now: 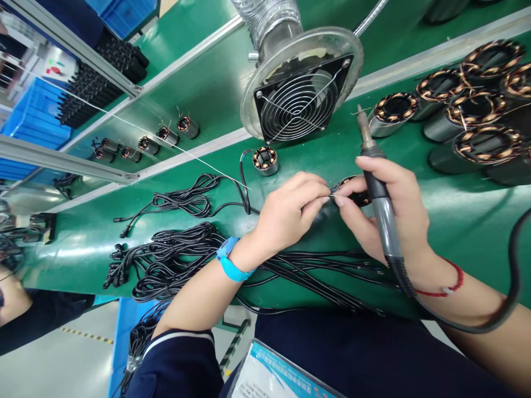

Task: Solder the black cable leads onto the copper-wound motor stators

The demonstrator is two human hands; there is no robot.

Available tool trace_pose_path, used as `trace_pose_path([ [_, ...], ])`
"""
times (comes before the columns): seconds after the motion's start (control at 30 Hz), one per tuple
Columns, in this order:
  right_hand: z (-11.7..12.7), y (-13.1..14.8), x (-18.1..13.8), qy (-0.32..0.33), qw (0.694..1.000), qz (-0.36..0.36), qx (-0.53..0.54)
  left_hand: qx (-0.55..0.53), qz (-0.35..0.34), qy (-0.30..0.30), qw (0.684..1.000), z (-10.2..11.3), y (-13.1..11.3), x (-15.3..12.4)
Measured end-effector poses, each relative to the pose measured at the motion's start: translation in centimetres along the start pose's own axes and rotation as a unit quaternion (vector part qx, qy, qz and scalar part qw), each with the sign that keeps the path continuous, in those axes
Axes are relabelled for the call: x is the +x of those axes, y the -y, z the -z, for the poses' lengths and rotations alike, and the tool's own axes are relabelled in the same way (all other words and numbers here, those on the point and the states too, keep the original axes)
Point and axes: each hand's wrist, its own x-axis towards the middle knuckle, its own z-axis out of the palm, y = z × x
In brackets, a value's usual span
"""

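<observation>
My left hand (290, 207) is pinched on a thin wire at the edge of a small copper-wound stator (360, 196) lying on the green bench. My right hand (390, 213) grips a grey soldering iron (375, 177), its tip pointing up and away from the stator, while its fingertips also touch the stator. A fine solder wire (174, 145) runs in from the upper left towards my left hand. Most of the stator is hidden behind my fingers.
A fume-extraction fan (301, 99) stands just beyond my hands, with one stator (264, 160) in front of it. Several larger stators (468, 105) crowd the right. Bundles of black cables (174, 254) lie on the left. Several more stators (145, 143) sit on the far conveyor. Another person's sleeve (37, 315) shows at lower left.
</observation>
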Motion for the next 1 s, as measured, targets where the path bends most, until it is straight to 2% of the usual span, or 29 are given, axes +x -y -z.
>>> trace_pose_path([
  [0.13,0.1,-0.2,0.1,0.015,1.0,0.01,-0.002,0.003,0.027,0.013,1.0,0.0,-0.2,0.0],
  [0.3,1.9,0.4,0.3,-0.003,1.0,0.009,-0.017,-0.078,0.175,0.028,0.981,-0.1,-0.8,0.3],
  [0.4,3.3,0.7,0.0,-0.037,0.999,0.024,-0.02,-0.134,0.266,0.041,0.954,-0.6,-1.0,0.3],
  [0.57,4.3,-0.1,-2.1,-0.065,0.997,0.039,0.009,-0.242,0.396,0.048,0.884,-1.3,-1.1,0.3],
  [0.73,4.7,-1.0,-4.1,-0.055,0.998,0.021,0.039,-0.28,0.43,0.029,0.858,-1.3,-1.5,0.6],
  [1.0,4.7,-1.4,-4.8,-0.035,0.998,-0.027,0.042,-0.278,0.444,0.02,0.852,-1.4,-1.7,0.8],
])
